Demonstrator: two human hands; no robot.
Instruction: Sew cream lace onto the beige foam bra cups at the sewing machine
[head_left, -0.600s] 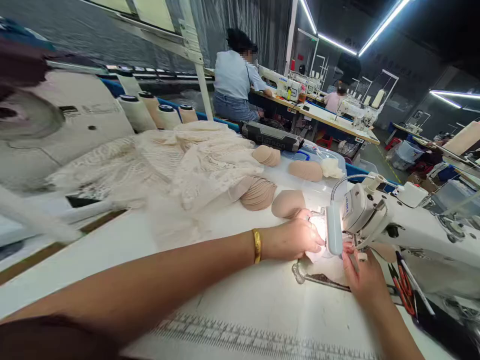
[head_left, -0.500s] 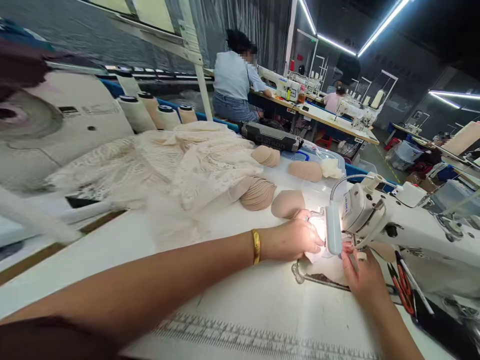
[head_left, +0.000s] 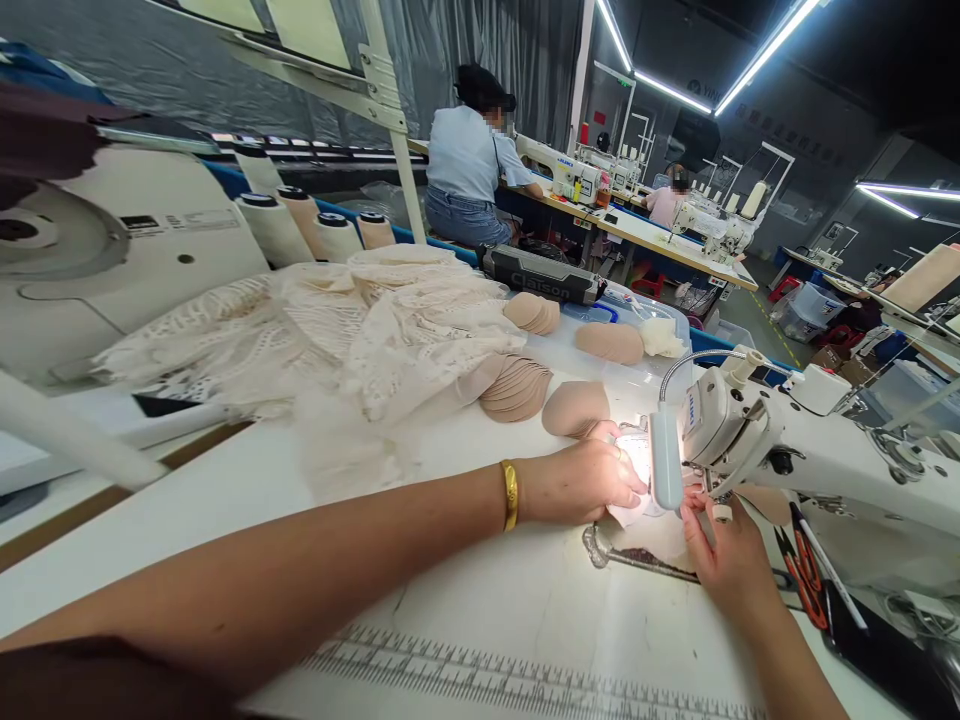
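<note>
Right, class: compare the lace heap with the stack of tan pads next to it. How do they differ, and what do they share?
Colour: the lace heap is cream and full of holes; the pad stack is plain tan.
Pose: the lace heap is crumpled and sprawling; the pad stack is neatly fanned.
Size: the lace heap is far larger than the pad stack.
Shared: both lie on the white table.

Glare hides the fabric piece point(head_left: 627, 512) by the left hand point(head_left: 585, 480); the sewing machine point(head_left: 825, 455) is cropped at right.
</note>
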